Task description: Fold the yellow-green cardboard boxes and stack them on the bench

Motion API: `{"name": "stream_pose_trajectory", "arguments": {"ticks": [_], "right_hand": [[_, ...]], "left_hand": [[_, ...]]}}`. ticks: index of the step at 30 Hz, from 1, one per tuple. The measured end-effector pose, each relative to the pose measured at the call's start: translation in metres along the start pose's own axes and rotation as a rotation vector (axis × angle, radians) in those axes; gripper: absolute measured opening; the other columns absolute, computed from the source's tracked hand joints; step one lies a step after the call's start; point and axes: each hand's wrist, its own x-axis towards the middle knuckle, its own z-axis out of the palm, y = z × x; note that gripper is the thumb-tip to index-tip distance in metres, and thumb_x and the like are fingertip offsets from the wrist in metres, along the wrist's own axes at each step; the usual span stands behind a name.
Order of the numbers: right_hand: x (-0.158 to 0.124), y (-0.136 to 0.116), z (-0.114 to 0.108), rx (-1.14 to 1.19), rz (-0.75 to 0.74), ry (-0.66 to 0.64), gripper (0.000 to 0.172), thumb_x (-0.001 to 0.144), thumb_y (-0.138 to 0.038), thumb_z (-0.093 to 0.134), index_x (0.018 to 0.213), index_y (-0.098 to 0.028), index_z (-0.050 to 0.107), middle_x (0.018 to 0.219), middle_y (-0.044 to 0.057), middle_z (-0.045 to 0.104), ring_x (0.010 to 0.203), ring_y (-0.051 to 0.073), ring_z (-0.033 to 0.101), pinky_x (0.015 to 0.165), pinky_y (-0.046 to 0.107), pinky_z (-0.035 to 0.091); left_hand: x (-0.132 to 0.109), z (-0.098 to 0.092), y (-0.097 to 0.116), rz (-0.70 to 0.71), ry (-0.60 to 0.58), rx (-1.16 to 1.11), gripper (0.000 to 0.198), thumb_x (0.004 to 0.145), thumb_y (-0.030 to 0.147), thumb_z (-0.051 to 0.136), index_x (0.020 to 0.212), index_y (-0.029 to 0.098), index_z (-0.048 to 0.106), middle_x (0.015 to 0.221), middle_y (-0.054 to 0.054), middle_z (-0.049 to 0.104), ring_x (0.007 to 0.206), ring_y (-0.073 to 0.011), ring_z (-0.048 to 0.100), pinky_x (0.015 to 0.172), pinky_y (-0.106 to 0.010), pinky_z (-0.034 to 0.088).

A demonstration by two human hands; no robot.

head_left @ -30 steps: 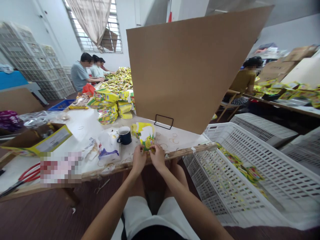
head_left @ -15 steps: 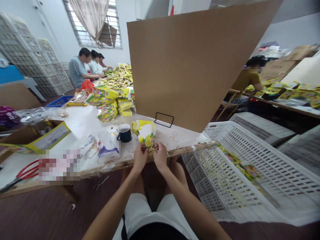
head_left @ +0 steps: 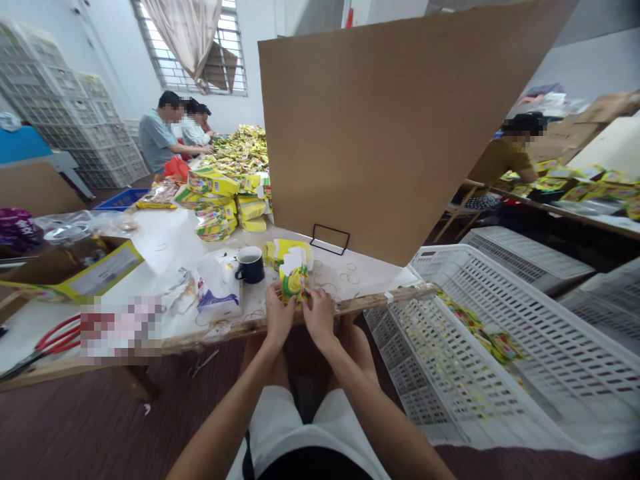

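Observation:
Both my hands hold a small yellow-green carton [head_left: 294, 280] upright at the near edge of the work table [head_left: 170, 247]. My left hand [head_left: 277, 315] grips its left side and my right hand [head_left: 317, 315] grips its right side, fingers closed on it. The carton's white top flaps stand open. More flat yellow cartons [head_left: 278, 250] lie just behind it. A dark mug [head_left: 250, 264] stands to the left of the carton.
A tall cardboard sheet [head_left: 395, 127] stands in a black wire stand [head_left: 329, 239]. White plastic crates [head_left: 495, 347] with several packets sit at my right. A tissue pack [head_left: 217, 300], an open box [head_left: 75, 270] and stacked yellow packs [head_left: 220, 203] are on the table. People work further back.
The carton has been turned upright between my hands, with its printed face toward me and the flaps raised. My hands stayed at the table edge.

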Motion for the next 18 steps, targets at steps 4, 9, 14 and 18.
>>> {"name": "stream_pose_trajectory", "arguments": {"ticks": [4,9,14,18], "right_hand": [[-0.002,-0.004,-0.006,0.013,-0.001,0.035,0.027,0.083,-0.017,0.056,0.109,-0.018,0.066,0.104,0.011,0.063,0.099,0.027,0.053,0.089,0.04,0.034],[0.0,-0.004,-0.009,0.08,-0.012,0.085,0.023,0.084,-0.019,0.055,0.105,-0.016,0.065,0.103,0.011,0.064,0.098,0.027,0.055,0.087,0.04,0.036],[-0.009,-0.01,-0.02,0.211,-0.05,0.084,0.016,0.09,-0.022,0.047,0.098,-0.015,0.059,0.084,0.005,0.067,0.072,0.018,0.061,0.068,0.029,0.046],[-0.027,-0.019,-0.053,0.193,-0.168,0.081,0.038,0.087,-0.018,0.051,0.125,-0.015,0.05,0.121,0.012,0.06,0.111,0.025,0.053,0.093,0.039,0.041]], "left_hand": [[-0.008,-0.003,0.012,0.02,0.032,-0.002,0.036,0.071,0.01,0.065,0.104,0.017,0.053,0.107,-0.007,0.057,0.105,-0.0221,0.054,0.097,-0.042,0.04],[-0.009,-0.002,0.021,0.032,0.041,-0.071,0.034,0.073,0.013,0.063,0.104,0.018,0.052,0.105,-0.007,0.058,0.101,-0.021,0.057,0.091,-0.037,0.045],[-0.011,-0.011,0.037,-0.005,-0.036,-0.166,0.035,0.08,0.021,0.058,0.114,0.016,0.048,0.098,-0.008,0.062,0.088,-0.0201,0.062,0.08,-0.035,0.051],[-0.028,-0.036,0.06,-0.02,-0.287,-0.182,0.021,0.082,0.027,0.059,0.099,0.015,0.062,0.094,-0.008,0.068,0.084,-0.0217,0.064,0.077,-0.033,0.052]]}}
